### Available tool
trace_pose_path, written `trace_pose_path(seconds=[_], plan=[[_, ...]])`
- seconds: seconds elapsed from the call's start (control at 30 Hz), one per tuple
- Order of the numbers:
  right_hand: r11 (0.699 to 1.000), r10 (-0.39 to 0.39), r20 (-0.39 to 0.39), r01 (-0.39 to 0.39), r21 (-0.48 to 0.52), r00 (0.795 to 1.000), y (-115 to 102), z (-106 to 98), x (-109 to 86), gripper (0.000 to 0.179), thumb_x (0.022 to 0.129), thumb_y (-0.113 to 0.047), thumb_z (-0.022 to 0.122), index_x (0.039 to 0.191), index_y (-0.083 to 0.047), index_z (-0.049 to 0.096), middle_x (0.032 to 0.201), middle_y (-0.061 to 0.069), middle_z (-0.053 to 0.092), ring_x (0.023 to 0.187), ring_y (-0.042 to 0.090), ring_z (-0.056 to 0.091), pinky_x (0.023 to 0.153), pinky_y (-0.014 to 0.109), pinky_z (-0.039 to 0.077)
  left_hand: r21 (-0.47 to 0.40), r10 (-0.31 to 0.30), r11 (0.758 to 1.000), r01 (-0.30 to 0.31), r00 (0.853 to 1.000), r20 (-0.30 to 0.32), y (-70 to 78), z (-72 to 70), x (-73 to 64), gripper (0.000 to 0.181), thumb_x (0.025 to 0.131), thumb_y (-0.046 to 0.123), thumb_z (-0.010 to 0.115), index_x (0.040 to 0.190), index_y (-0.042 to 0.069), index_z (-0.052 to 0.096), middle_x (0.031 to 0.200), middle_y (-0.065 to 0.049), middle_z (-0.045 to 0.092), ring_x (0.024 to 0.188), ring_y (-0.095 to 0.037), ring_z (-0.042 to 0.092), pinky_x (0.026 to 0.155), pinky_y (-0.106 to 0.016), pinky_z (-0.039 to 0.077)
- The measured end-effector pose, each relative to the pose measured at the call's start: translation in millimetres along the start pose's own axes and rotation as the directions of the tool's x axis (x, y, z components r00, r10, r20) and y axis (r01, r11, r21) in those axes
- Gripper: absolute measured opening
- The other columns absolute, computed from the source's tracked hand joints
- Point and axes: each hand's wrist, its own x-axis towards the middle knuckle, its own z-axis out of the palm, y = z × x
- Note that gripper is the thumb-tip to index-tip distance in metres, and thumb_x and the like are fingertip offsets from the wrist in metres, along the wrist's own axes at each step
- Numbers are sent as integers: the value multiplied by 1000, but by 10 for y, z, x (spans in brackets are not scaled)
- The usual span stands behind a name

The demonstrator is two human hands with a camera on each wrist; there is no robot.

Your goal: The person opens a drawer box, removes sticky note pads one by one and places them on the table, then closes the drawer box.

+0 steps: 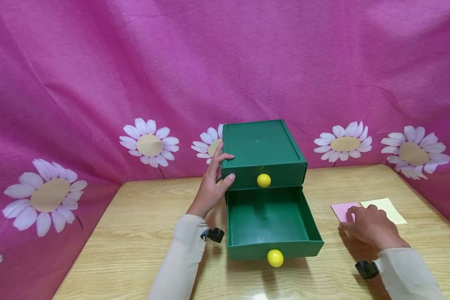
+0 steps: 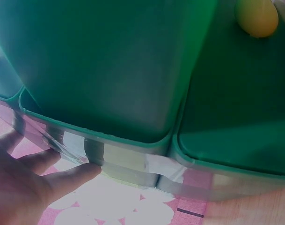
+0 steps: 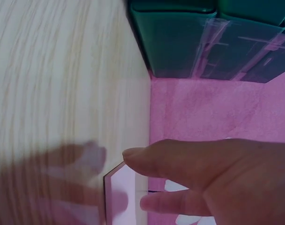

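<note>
A small green drawer unit (image 1: 262,143) stands on the table with its upper drawer (image 1: 240,177) closed. Its lower drawer (image 1: 247,252) is pulled out, with nothing inside. Each drawer front bears a round yellow knob (image 1: 263,180). With fingers spread, my left hand (image 1: 210,187) rests against the unit's left side, one fingertip over the top edge and the thumb at the front corner. To the right, my right hand (image 1: 375,227) hovers at a pink sticky note pad (image 1: 341,209). In the right wrist view, thumb and finger are apart near the pad's edge.
A pale yellow sticky note pad (image 1: 390,210) lies just right of the pink one, partly behind the right hand. The wooden table (image 1: 142,233) meets a pink cloth backdrop (image 1: 247,62) with white daisies at the back and sides.
</note>
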Motion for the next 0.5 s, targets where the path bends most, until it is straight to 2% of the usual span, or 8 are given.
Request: trace_pose_path(seconds=[0.2, 0.33, 0.5], plan=[[1000, -22, -36, 23, 7, 999, -70, -36, -17, 68, 83, -41, 69, 129, 6, 50, 101, 34, 48, 91, 50, 46, 68, 61, 46, -2, 3, 1000, -3, 1000, 0, -3, -1, 4, 44, 94, 13, 51, 137, 9, 41, 162, -6, 9, 146, -23, 15, 105, -62, 29], [999, -51, -61, 52, 4, 997, -152, -66, -43, 65, 85, -39, 68, 129, 7, 51, 104, 35, 49, 93, 51, 47, 70, 63, 46, 3, -6, 1000, 6, 1000, 3, -7, 0, -1, 44, 95, 14, 52, 137, 11, 42, 162, -4, 9, 146, -22, 14, 106, -62, 29], [994, -109, -117, 110, 0, 987, -250, -102, -99, 64, 83, -39, 71, 126, 6, 54, 100, 32, 53, 91, 49, 49, 71, 62, 46, 4, -15, 1000, 15, 1000, 3, -17, -3, -2, 44, 95, 15, 52, 137, 12, 42, 162, -3, 9, 146, -22, 14, 106, -62, 28]])
